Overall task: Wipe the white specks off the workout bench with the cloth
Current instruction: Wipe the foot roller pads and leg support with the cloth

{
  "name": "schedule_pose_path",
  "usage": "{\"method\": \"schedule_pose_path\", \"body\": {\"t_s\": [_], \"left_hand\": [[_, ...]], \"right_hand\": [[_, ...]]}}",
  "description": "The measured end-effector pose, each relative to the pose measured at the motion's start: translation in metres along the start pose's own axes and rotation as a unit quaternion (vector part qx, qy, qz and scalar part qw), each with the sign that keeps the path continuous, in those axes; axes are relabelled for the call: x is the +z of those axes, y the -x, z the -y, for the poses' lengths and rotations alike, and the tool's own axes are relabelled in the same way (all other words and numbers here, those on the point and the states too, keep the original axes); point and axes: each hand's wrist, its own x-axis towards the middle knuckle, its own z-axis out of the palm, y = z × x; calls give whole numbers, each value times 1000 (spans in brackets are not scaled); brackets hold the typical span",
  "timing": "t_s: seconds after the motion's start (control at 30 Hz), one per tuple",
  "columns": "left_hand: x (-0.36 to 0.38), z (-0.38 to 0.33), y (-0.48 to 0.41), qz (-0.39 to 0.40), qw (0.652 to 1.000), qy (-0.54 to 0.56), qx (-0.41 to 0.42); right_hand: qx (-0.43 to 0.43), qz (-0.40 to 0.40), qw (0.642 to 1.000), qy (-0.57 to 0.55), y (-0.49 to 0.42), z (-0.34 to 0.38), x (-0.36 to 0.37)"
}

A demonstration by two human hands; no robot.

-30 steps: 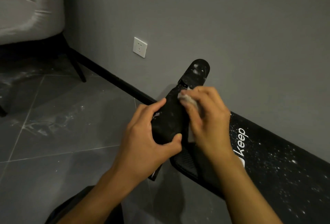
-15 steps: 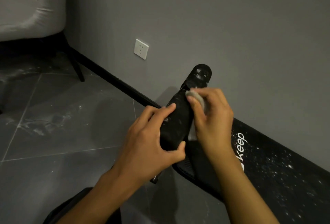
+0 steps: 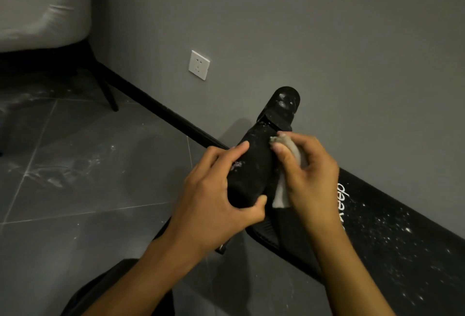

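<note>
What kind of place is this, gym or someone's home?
Probably a room in a home, not a gym: a padded grey armchair in the corner, a socket low on the grey wall, dark floor tiles, and a single workout bench lying along the wall.

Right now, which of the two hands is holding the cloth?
The right hand, which presses the pale cloth against the black padded bar; the left hand only grips that bar, with no cloth in it.
</note>
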Motion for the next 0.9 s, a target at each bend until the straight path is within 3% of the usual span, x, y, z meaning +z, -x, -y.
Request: {"method": "schedule_pose_path", "body": {"t_s": [0.23, 0.43, 0.57, 0.73, 0.8, 0.9], "left_hand": [[0, 6, 2, 7, 1000, -5, 5], [5, 3, 6, -19, 1000, 8, -13], [6, 8, 7, -12, 999, 39, -26], [7, 11, 8, 5, 998, 57, -36], [9, 9, 9, -9, 998, 43, -37], [12, 7, 9, -32, 999, 12, -15]], "right_hand": [[-105, 85, 988, -68, 47, 34, -5], [-49, 3, 999, -8, 7, 21, 6], [-142, 39, 989, 3, 44, 26, 1], [-193, 91, 977, 4, 54, 33, -6], [-176, 84, 980, 35, 31, 30, -5], [-56, 36, 996, 58, -4, 23, -1]]}}
